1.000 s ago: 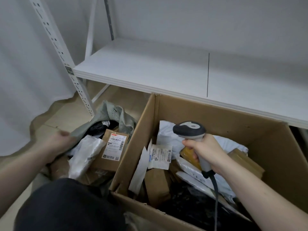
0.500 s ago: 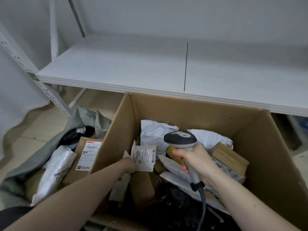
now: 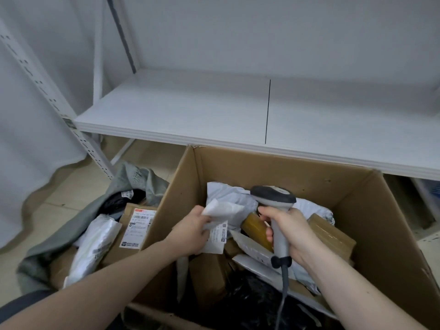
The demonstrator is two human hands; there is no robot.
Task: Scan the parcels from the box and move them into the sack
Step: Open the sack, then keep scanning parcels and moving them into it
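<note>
A large cardboard box (image 3: pixel 371 210) stands on the floor, filled with white mailer bags, brown parcels and black bags. My left hand (image 3: pixel 190 231) is inside the box and grips a small white parcel (image 3: pixel 221 225) with a printed label, lifted above the pile. My right hand (image 3: pixel 288 231) holds a grey handheld barcode scanner (image 3: pixel 273 198) by its handle, its head just right of that parcel, its cable hanging down. To the left of the box lies the grey sack (image 3: pixel 135 177), open, holding a labelled brown box (image 3: pixel 138 225), a white bag (image 3: pixel 95 244) and a black bag.
A white shelf board (image 3: pixel 214 110) runs right behind the box at about its rim height. A perforated white upright (image 3: pixel 90 148) stands at the left by the sack. Tiled floor (image 3: pixel 47 210) shows left of the sack, with a white curtain beyond.
My left hand left the sack, reached into the box and took hold of the small white labelled parcel, lifting it. My right hand kept the scanner over the box. The view shifted slightly.
</note>
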